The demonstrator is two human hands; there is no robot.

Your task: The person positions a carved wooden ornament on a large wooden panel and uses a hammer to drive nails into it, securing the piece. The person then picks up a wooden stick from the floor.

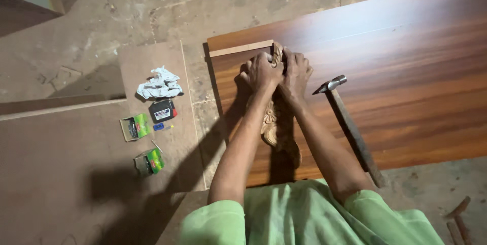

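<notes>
Hands together at the centre of the view, both pressed down on a carving [270, 123], a pale ornate wooden strip that runs from between the wrists up to twelve o'clock, where its top end peeks out at the knuckles. Left hand [261, 72] is curled, fingers folded over the carving's upper end; right hand [297, 72] sits touching it at three o'clock, fingers bent and wrapped round the same end (how tight either grip is, I cannot tell, the fingertips are hidden). The carving lies on a dark glossy board [406, 72], close to its nine o'clock edge, and a thin pale strip [241, 48] lies across the board's corner just above the hands, at eleven o'clock of them.

Over at three o'clock of the right hand, a hammer [350, 123] lies flat on the board, head near the knuckles, long handle slanting down toward five o'clock, apart from both hands.

Out at nine o'clock, well clear of the left hand, a brown sheet [152, 67] carries a crumpled white rag [160, 85], a black and red box [162, 110] just below it, and two small green packs [136, 127] [150, 162]. Green sleeves [304, 214] fill six o'clock.
</notes>
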